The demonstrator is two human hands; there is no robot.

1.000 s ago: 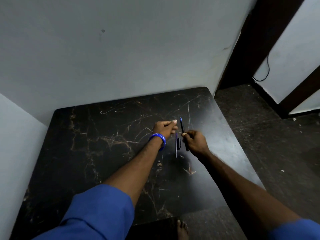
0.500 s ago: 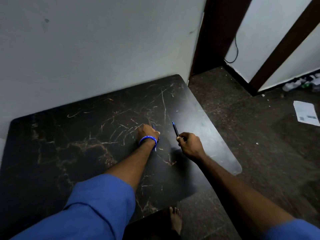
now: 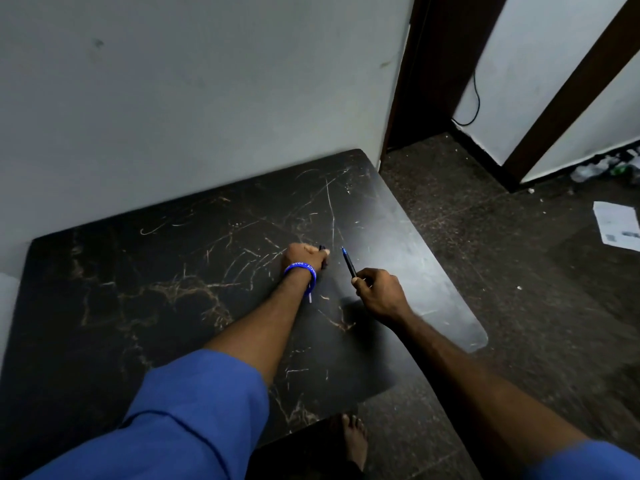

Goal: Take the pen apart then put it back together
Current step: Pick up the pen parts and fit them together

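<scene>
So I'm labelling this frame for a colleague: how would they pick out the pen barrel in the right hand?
Start at the black marble-patterned table against the grey wall. Near its right side, the right hand pinches a slim dark pen barrel with a blue tip, slanting up and away. Unlike the part enclosed in the left hand, it stands clear.

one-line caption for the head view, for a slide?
Over a dark marbled table, the right hand holds the pen barrel while the left hand grips a small dark pen part.
</scene>
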